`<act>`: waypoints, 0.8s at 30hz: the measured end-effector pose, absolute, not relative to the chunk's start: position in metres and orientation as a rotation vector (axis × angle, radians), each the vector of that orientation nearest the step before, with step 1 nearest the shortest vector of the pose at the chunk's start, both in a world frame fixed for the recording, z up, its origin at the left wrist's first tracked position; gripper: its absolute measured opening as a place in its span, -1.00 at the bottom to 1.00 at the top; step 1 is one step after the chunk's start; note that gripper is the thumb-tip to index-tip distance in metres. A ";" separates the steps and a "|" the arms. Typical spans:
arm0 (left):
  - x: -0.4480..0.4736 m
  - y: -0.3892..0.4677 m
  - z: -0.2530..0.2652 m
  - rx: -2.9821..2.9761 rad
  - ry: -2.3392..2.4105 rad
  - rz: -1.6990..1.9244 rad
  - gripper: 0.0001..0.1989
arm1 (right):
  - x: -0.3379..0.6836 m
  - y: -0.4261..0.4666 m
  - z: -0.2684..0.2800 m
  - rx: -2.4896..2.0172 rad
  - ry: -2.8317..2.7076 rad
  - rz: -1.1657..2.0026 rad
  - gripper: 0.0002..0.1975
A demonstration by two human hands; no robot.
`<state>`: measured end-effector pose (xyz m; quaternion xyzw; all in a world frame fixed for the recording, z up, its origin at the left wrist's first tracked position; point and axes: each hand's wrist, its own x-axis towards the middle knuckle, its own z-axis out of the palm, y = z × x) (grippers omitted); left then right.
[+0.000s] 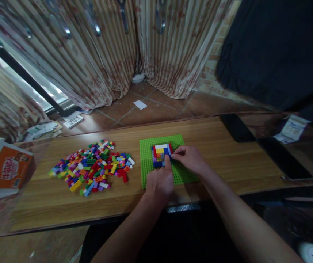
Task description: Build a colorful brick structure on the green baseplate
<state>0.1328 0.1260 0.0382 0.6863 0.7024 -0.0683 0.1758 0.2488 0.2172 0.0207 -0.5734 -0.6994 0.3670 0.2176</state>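
Observation:
A green studded baseplate point(147, 175) lies on the wooden table. On it stands a low, roughly square build of toy bricks point(160, 150), with red, white, yellow, orange and blue pieces. My left hand point(160, 182) comes from the front. Its index fingertip presses on the blue part of the build while the other fingers are curled in. At the build's right edge, my right hand point(190, 159) has thumb and index finger pinched together. Whatever lies between those fingertips is too small to make out. Part of the build's front is hidden behind my left finger.
Loose bricks point(90, 164) in many colours are heaped left of the baseplate. A white and orange box point(8, 168) stands at the far left. Two dark flat devices, one farther back point(237, 128) and one nearer point(285, 157), lie at the right. Curtains point(96, 65) hang beyond the table.

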 end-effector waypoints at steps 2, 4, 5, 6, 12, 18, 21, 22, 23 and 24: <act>0.132 0.126 0.040 1.955 1.975 -0.196 -0.31 | 0.250 0.218 0.020 -1.572 -1.939 1.020 -0.91; 0.130 0.125 0.040 1.957 1.964 -0.166 -0.32 | 0.252 0.218 0.018 -1.535 -1.948 1.036 -0.90; 0.129 0.125 0.039 1.954 1.965 -0.148 -0.34 | 0.254 0.219 0.018 -1.511 -1.945 1.062 -0.89; 0.127 0.124 0.038 1.953 1.966 -0.121 -0.35 | 0.255 0.220 0.018 -1.493 -1.920 1.111 -0.86; 0.116 0.118 0.030 1.928 2.007 0.154 -0.40 | 0.257 0.223 0.021 -1.545 -1.487 1.404 -0.70; 0.086 0.117 0.036 1.751 2.081 0.642 -0.51 | 0.248 0.219 0.028 -1.463 -1.402 1.231 -0.66; 0.053 0.117 0.040 1.600 2.118 1.008 -0.58 | 0.239 0.212 0.033 -1.387 -1.445 1.129 -0.68; 0.041 0.116 0.041 1.534 2.137 1.125 -0.60 | 0.235 0.208 0.035 -1.364 -1.489 1.109 -0.68; 0.028 0.115 0.042 1.455 2.154 1.239 -0.61 | 0.230 0.203 0.036 -1.343 -1.551 1.097 -0.69; 0.016 0.114 0.043 1.369 2.167 1.339 -0.61 | 0.224 0.197 0.037 -1.317 -1.622 1.087 -0.70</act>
